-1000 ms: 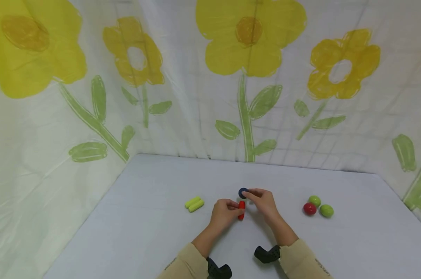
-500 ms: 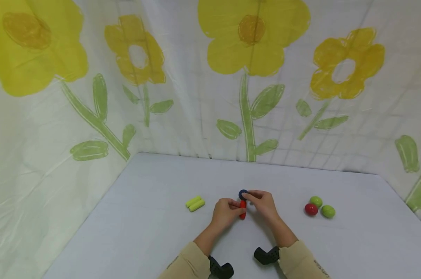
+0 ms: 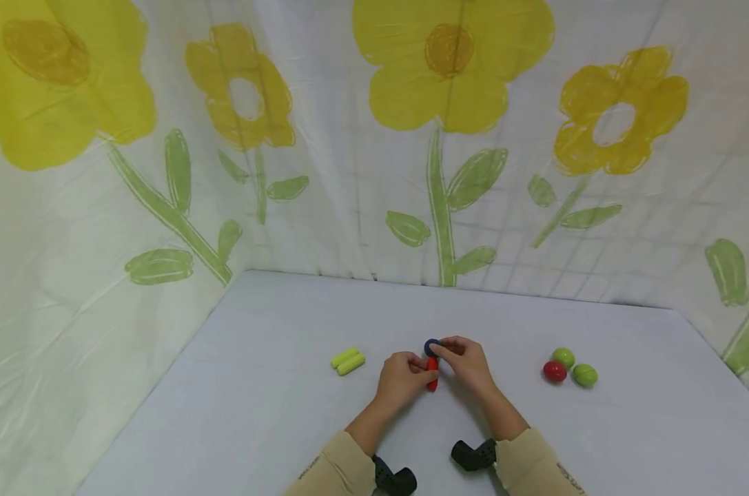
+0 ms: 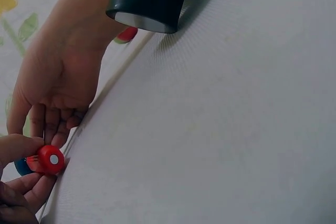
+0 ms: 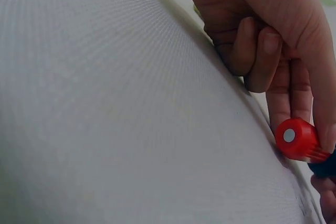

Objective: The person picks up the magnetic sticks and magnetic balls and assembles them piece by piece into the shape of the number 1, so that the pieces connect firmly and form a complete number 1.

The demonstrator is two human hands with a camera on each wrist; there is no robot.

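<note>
In the head view my left hand (image 3: 401, 377) pinches a short red rod (image 3: 433, 364) between thumb and fingers. Just beyond it my right hand (image 3: 469, 362) pinches a small round dark blue piece (image 3: 431, 346), partly covered by the thumb. The rod's far end lies against the blue piece or very close to it. Both wrist views show a pale round spot on the near end of the red rod (image 4: 51, 159). Behind that rod, the blue piece (image 5: 324, 168) is mostly hidden by fingers in the right wrist view.
Two yellow-green rods (image 3: 348, 362) lie side by side on the white table (image 3: 238, 399), left of the hands. To the right sit a red ball (image 3: 555, 372) and two green balls (image 3: 585, 375). A flower-printed curtain (image 3: 349, 172) hangs behind the table.
Over the last second the gap between the red rod and the blue piece has closed, the blue piece coming slightly nearer. Both hands keep their pinch; the loose rods and balls stay put.
</note>
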